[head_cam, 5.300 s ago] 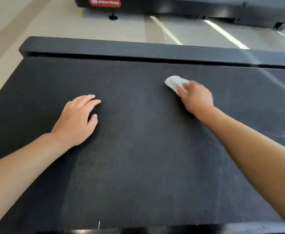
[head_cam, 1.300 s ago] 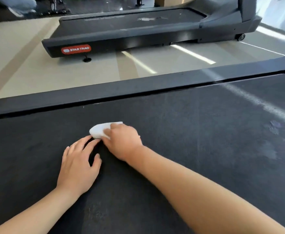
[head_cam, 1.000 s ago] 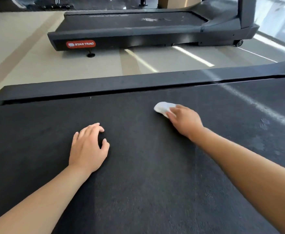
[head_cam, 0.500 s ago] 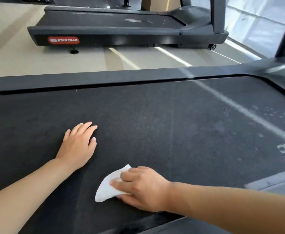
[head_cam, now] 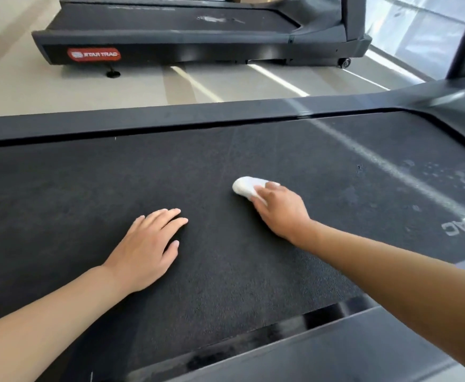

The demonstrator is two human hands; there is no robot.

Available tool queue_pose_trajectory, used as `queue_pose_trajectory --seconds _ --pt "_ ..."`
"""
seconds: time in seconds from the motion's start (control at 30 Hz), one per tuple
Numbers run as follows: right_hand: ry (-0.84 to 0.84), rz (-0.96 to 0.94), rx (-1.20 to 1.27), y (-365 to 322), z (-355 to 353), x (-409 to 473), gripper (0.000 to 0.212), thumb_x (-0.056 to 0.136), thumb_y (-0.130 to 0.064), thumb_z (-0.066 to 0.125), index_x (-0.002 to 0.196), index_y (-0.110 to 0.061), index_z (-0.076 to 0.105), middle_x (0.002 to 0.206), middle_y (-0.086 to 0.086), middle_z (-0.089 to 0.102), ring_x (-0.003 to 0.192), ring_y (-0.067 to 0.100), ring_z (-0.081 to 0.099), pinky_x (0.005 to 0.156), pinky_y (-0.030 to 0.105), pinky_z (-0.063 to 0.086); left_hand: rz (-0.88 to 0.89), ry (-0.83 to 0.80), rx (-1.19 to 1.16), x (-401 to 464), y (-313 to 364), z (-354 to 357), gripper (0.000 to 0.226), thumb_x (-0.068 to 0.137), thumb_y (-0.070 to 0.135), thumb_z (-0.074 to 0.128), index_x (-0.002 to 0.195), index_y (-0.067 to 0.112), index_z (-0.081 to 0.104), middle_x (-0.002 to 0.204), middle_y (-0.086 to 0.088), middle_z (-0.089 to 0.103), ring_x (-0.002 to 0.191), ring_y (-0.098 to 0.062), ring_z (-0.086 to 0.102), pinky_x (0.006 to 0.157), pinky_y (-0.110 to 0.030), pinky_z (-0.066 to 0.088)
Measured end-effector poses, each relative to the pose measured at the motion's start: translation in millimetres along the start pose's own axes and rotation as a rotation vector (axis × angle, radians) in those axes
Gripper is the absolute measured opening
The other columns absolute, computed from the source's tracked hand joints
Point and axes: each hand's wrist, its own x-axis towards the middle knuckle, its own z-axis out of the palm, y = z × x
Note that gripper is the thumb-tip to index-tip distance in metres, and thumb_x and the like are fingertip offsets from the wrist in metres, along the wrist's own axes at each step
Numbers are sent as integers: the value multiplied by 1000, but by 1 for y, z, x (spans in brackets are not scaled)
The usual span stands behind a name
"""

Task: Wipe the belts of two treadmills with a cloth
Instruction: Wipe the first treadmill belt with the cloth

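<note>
Pressing a bunched white cloth [head_cam: 245,186] against the near treadmill belt [head_cam: 115,183], the right hand [head_cam: 279,209] curls its fingers over the cloth's near end. Left of the cloth, the left hand [head_cam: 145,249] rests flat on the belt, fingers straight, holding nothing. Beyond the belt's far rail [head_cam: 143,119], a second treadmill [head_cam: 170,28] stands on the floor.

The belt [head_cam: 225,257] is black with a fine speckled grain, crossed right of the white cloth [head_cam: 246,186] by a pale streak [head_cam: 391,169] and grey lettering [head_cam: 464,223] (partly cut off). Beyond it, a second treadmill [head_cam: 198,37] is black with a red, white-lettered badge [head_cam: 93,54], on a beige floor [head_cam: 18,86].
</note>
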Motion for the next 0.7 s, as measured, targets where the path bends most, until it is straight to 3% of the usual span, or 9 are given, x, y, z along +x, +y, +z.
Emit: queue_pose_trajectory --seconds 0.1,0.2,0.33,0.4,0.5,0.53,0.63,0.7 --pt "-10 -350 153 -73 8 -62 22 100 -36 54 118 -29 63 100 2 66 89 26 62 73 36 53 -5 21 -4 14 -15 -1 58 97 45 32 147 25 54 157 4 47 145 -22 43 119 -51 37" --pt "-214 -615 171 -131 22 -111 38 103 -37 53 134 -17 62 97 2 59 80 28 56 66 38 44 5 56 -3 21 -27 -1 56 96 43 35 144 23 56 154 1 49 142 -24 46 116 -54 38" --pt "-239 -854 110 -135 28 -94 42 106 -40 47 140 -20 59 98 1 58 81 25 53 69 36 42 -28 83 -25 21 -42 -2 59 97 45 32 146 21 54 156 -1 47 144 -24 44 118 -53 37" --pt "-189 -717 75 -112 30 -57 42 106 -44 46 139 -23 61 101 0 60 90 27 61 75 37 49 -74 91 -28 11 -64 -6 61 97 47 30 147 21 53 157 -2 47 146 -25 42 119 -53 36" --pt "-86 -195 -9 -77 29 16 51 101 -59 32 128 -32 66 115 -5 65 110 26 65 86 40 54 -170 132 -37 -22 -113 -16 63 97 48 28 148 22 54 157 -2 47 146 -25 42 121 -53 34" --pt "-71 -69 -45 -72 32 37 53 101 -61 28 119 -31 68 112 -3 64 109 28 65 83 40 53 -206 147 -38 -36 -132 -21 62 97 47 30 148 22 54 157 -1 47 147 -24 42 121 -53 34" --pt "-22 123 -111 -92 49 82 44 105 -51 33 92 -21 62 93 0 56 94 34 63 68 37 41 -292 188 -37 -76 -184 -35 58 97 44 36 147 23 55 156 -1 48 146 -25 43 121 -52 35" --pt "5 154 -126 -127 65 104 41 106 -46 34 93 -18 62 96 3 57 93 35 62 69 35 37 -339 214 -30 -101 -214 -42 56 97 43 40 147 22 56 155 -2 50 145 -26 44 120 -53 36"
